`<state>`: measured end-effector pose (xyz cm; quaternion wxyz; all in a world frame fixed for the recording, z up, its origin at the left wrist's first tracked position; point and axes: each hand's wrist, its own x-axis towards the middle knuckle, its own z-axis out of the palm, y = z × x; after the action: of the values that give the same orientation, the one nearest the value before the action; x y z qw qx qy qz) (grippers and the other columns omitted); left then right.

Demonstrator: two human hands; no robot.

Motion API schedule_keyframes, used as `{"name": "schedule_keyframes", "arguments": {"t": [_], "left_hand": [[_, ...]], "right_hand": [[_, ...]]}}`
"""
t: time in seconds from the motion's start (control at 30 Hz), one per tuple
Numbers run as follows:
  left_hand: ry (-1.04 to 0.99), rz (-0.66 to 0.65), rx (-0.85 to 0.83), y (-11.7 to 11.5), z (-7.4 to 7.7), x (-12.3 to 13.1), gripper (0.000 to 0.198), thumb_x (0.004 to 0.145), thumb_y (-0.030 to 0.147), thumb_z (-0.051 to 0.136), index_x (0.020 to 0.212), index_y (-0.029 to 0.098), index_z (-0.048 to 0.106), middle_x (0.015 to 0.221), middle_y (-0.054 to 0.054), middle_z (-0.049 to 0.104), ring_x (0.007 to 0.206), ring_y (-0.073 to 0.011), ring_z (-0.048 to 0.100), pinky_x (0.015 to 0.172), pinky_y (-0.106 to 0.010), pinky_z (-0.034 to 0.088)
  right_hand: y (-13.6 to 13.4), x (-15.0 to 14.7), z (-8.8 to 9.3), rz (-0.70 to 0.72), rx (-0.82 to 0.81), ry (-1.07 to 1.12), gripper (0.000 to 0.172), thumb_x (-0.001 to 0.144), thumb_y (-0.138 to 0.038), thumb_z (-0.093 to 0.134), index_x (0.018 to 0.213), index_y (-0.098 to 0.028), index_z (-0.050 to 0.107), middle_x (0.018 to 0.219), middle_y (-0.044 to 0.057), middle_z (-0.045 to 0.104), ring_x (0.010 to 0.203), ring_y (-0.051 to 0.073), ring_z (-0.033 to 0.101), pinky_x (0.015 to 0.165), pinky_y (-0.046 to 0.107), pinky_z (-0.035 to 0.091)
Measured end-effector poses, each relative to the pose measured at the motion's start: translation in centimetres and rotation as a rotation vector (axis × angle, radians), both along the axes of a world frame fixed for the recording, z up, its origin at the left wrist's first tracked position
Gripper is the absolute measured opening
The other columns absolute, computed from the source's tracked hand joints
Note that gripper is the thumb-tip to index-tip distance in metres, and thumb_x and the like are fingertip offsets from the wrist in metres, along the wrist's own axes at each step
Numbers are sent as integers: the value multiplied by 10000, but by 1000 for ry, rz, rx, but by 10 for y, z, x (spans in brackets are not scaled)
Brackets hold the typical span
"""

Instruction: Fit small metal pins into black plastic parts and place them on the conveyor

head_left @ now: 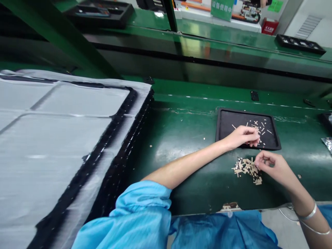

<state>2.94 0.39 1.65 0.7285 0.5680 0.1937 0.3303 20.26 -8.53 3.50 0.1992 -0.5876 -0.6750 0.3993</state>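
My left hand [242,136] reaches over the front edge of a small black tray [225,128], fingers curled in a pinch among several small tan strips [263,129] scattered in it. My right hand [272,166] rests on the green bench just in front of the tray, fingers curled in a pinch beside a loose pile of tan strips [246,167]. What either pinch holds is too small to make out. I wear light blue sleeves [140,214] and a silver bangle [308,215] on the right wrist.
A tall stack of black trays [121,148] topped with a grey sheet [52,138] fills the left. Beyond the bench [186,138] runs a green conveyor with black trays [299,43] on it. A green post [64,38] slants at upper left.
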Motion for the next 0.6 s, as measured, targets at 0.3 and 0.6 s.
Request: {"name": "schedule_keyframes", "arguments": {"t": [0.3,0.6], "left_hand": [[82,125,212,-11,-2,1,254,851,346,533,692,151,496,624,27,497,609,-91,450,614,-230,348],[-42,440,-77,-8,-10,3,360,825,512,538,765,168,449,579,38,508,517,-65,428,531,-203,342]], "right_hand": [[40,-6,6,-172,111,182,224,695,-387,676,675,-178,598,567,11,607,526,128,556,479,233,389],[65,-26,5,-194,223,352,271,751,-443,673,804,-182,625,692,24,649,607,132,593,497,225,428]]}}
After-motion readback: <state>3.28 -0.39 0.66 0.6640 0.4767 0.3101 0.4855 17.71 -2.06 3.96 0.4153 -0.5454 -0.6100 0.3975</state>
